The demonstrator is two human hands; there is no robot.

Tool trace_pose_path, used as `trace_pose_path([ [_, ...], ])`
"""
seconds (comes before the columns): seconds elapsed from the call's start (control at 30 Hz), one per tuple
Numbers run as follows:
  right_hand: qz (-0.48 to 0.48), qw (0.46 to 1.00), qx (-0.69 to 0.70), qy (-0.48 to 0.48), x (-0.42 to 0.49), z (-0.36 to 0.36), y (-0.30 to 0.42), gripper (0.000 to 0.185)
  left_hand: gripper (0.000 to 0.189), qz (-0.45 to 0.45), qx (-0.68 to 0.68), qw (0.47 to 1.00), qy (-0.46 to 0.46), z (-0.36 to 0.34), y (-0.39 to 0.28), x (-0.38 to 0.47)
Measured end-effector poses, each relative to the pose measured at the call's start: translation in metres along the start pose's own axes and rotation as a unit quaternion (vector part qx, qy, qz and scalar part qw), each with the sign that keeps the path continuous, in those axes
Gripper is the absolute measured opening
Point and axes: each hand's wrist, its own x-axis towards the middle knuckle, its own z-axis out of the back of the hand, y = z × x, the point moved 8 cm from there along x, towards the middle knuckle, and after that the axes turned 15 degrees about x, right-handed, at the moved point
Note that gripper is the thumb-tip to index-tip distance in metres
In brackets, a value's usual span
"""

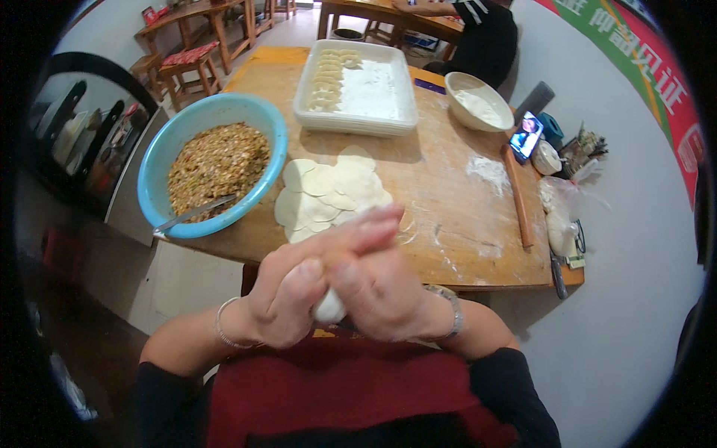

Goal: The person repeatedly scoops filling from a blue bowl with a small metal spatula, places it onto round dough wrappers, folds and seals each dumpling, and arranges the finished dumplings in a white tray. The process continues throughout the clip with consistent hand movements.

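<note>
My left hand [288,297] and my right hand [381,297] are pressed together around a dumpling [329,307]. Only its smooth white underside shows between the heels of my palms; the fingers hide the rest. Beyond my fingertips, several round dough wrappers [330,193] lie overlapped in a pile on the wooden board [437,162]. To the left, a light-blue basin [148,168] holds chopped filling [218,162], with a metal utensil [196,213] resting in it. Farther back, folded dumplings [327,78] line the left side of a floured white tray [411,115].
On the right lie a wooden rolling pin [518,196], a lit phone [526,137], a plastic bag [557,224] and a dark-handled tool [558,277]. A bowl of flour [479,106] stands behind. A person [484,39] sits at another table [386,14]. Glass-fronted equipment [95,129] stands left.
</note>
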Motion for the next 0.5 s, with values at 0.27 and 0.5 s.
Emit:
trace_pose_path([
  [0.27,-0.298,0.883,0.362,-0.037,0.016,-0.009,-0.054,0.107,0.103,0.152,-0.168,0.973,-0.051,0.018,0.039,-0.001],
  [0.5,-0.327,0.662,0.658,-0.150,0.064,-0.001,-0.094,0.092,0.116,0.156,-0.038,0.979,-0.125,0.077,0.056,0.012],
])
